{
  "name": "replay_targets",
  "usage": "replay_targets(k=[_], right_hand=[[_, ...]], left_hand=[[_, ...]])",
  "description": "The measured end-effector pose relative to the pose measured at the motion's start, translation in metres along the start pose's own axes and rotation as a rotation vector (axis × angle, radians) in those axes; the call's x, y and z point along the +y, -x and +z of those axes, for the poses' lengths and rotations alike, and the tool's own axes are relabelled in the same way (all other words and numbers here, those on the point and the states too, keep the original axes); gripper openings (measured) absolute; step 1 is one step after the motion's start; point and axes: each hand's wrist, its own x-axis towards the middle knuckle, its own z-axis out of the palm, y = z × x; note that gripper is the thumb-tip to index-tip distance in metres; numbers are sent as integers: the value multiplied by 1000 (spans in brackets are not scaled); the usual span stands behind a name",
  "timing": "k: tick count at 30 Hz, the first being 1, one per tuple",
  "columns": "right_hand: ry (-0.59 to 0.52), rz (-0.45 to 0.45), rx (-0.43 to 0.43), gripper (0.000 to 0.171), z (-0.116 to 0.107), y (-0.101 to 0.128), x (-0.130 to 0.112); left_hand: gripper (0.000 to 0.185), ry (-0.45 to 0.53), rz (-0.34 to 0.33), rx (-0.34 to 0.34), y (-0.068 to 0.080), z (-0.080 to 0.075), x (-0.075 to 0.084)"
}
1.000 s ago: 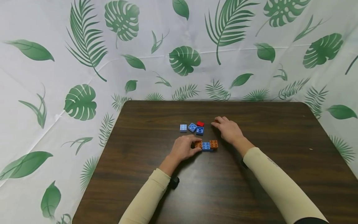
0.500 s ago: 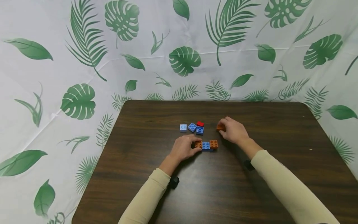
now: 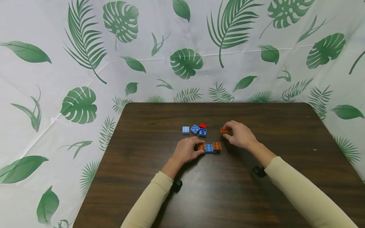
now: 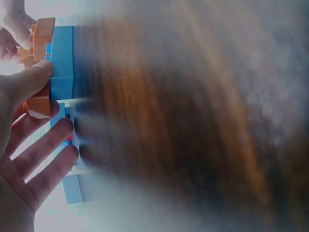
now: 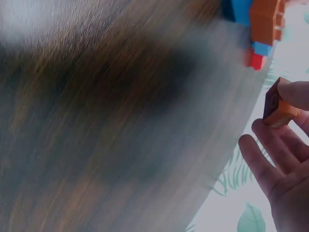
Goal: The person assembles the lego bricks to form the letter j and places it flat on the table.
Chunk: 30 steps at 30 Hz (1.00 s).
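The right hand [image 3: 240,135] pinches a small orange brick [image 3: 224,130] between thumb and fingertips, lifted just off the table [image 3: 256,196]. Beside that grip, the left hand [image 3: 186,149] clasps the near end of an orange-and-blue brick row [image 3: 210,147] lying on the table; just beyond it sit loose blue bricks [image 3: 195,129] and a red brick [image 3: 203,125]

Both arms in long cream sleeves to the wrists, hands bare, w/ small black device [image 3: 176,185] strapped under each wrist.

Left hand [image 3: 186,150] curled, right hand [image 3: 240,134] pinching
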Motion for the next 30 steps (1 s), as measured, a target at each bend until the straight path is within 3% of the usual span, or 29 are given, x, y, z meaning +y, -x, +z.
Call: replay_targets(k=[13, 30], right_hand=[[-137, -96, -26, 22, -4, 21, -28], [-105, -134, -11, 22, 13, 44, -51]], left_hand=[[39, 20, 8, 6, 2, 0, 0], [39, 39, 11, -23, 12, -4, -3]])
